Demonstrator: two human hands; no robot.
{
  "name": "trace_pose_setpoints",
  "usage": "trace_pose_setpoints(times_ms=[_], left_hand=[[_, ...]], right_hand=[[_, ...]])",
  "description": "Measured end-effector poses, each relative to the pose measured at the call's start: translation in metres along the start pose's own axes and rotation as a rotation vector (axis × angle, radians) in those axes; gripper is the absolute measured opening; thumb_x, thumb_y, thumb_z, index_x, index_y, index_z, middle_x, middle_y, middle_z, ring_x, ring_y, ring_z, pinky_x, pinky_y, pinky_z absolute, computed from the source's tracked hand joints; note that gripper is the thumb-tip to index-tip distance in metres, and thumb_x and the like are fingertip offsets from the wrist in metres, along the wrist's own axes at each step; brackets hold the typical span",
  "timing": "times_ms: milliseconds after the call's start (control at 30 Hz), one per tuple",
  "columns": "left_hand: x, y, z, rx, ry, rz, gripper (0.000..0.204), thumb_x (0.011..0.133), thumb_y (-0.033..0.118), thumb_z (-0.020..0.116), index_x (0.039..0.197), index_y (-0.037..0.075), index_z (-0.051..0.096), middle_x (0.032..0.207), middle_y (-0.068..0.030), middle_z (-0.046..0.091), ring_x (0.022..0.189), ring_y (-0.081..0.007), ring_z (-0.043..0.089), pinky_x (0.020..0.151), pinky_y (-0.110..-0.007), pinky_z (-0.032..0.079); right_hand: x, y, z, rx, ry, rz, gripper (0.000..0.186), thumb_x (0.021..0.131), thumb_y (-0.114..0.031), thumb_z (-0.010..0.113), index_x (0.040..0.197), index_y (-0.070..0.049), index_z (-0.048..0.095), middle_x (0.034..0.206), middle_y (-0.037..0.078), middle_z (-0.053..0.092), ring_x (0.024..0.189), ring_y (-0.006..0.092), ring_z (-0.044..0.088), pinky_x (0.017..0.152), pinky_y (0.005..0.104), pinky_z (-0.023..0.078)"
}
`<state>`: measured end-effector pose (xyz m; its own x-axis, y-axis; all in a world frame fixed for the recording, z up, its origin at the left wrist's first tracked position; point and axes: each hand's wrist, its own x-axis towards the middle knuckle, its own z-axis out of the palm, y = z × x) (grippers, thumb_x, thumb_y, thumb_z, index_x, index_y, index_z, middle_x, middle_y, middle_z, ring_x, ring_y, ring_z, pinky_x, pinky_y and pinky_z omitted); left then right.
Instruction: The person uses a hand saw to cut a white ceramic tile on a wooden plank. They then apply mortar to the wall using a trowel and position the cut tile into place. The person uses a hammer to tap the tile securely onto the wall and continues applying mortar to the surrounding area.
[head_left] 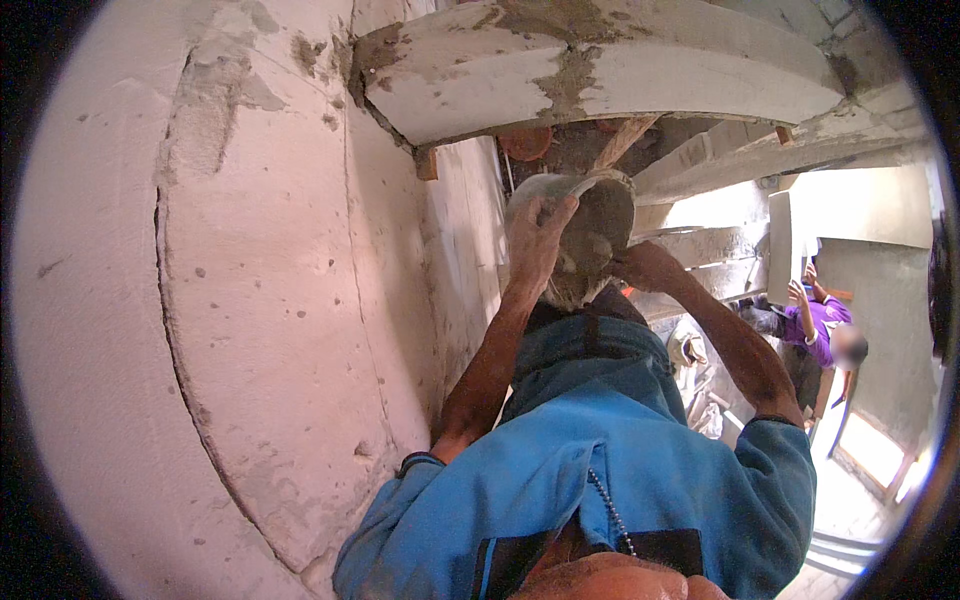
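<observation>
A grey, mortar-stained bucket (606,208) is tipped in front of my body, its mouth facing right. My left hand (540,238) grips its rim on the left side, fingers curled over the edge. Inside, a lump of pale grey wet mix (592,252) clings near the lower rim. At the bucket's right edge is my right hand (645,267), its fingers closed near the mix. Whatever those fingers hold is too small and dark to make out.
A rough plastered wall (270,260) rises close on my left. Overhead and ahead runs a concrete beam (590,80) with mortar patches. Wooden planks (715,245) lie to the right. Farther right, a person in a purple shirt (825,325) has raised hands against a pale upright board (780,245).
</observation>
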<state>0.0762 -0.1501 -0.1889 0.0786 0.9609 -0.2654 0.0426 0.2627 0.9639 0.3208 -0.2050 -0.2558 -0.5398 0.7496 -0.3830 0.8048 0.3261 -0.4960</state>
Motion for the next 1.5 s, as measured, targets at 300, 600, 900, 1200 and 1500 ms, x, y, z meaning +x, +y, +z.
trace_pose_setpoints(times_ms=[300, 600, 900, 1200, 1500], left_hand=[[-0.009, -0.005, -0.028, -0.500, 0.101, -0.375, 0.050, 0.094, 0.044, 0.066, 0.121, 0.003, 0.060, 0.112, -0.0083, 0.065, 0.102, -0.0222, 0.063, 0.089, -0.035, 0.052], [0.001, -0.050, -0.033, -0.336, -0.048, -0.026, 0.067, 0.095, 0.054, 0.059, 0.136, 0.003, 0.048, 0.131, -0.0099, 0.056, 0.124, -0.0232, 0.053, 0.100, -0.040, 0.046], [0.000, -0.064, -0.033, -0.257, -0.077, 0.053, 0.093, 0.071, 0.001, 0.078, 0.151, 0.001, 0.030, 0.127, -0.0158, 0.055, 0.116, -0.0322, 0.055, 0.101, -0.042, 0.044], [-0.010, -0.074, -0.043, -0.151, -0.116, 0.258, 0.107, 0.063, 0.007, 0.082, 0.153, 0.001, 0.025, 0.124, -0.0208, 0.057, 0.114, -0.0416, 0.056, 0.098, -0.047, 0.045], [-0.009, -0.069, -0.028, -0.380, -0.014, -0.190, 0.060, 0.090, 0.052, 0.065, 0.129, 0.009, 0.051, 0.116, -0.0092, 0.059, 0.106, -0.0250, 0.060, 0.087, -0.043, 0.052]], right_hand=[[-0.038, 0.017, -0.048, 0.775, -0.159, 0.363, 0.027, 0.098, -0.032, 0.059, 0.115, -0.016, 0.072, 0.078, 0.004, 0.066, 0.046, 0.0085, 0.052, 0.040, 0.0245, 0.044], [-0.056, 0.028, -0.077, 1.017, 0.003, 0.242, 0.039, 0.095, -0.044, 0.062, 0.090, -0.007, 0.070, 0.063, -0.002, 0.056, 0.046, 0.0078, 0.049, 0.039, 0.0247, 0.039], [-0.036, -0.014, -0.216, 0.808, 0.008, 0.095, 0.040, 0.095, -0.042, 0.062, 0.113, -0.007, 0.068, 0.079, 0.006, 0.064, 0.062, 0.0116, 0.059, 0.051, 0.0270, 0.048], [0.059, -0.162, -0.358, -0.276, 0.601, -0.398, 0.028, 0.095, -0.033, 0.060, 0.097, -0.005, 0.066, 0.083, 0.007, 0.065, 0.073, 0.0166, 0.063, 0.070, 0.0323, 0.055], [0.085, -0.146, -0.326, -0.797, 0.635, -0.240, 0.028, 0.085, -0.014, 0.062, 0.112, -0.016, 0.067, 0.106, 0.005, 0.064, 0.102, 0.0219, 0.062, 0.088, 0.0346, 0.057]])
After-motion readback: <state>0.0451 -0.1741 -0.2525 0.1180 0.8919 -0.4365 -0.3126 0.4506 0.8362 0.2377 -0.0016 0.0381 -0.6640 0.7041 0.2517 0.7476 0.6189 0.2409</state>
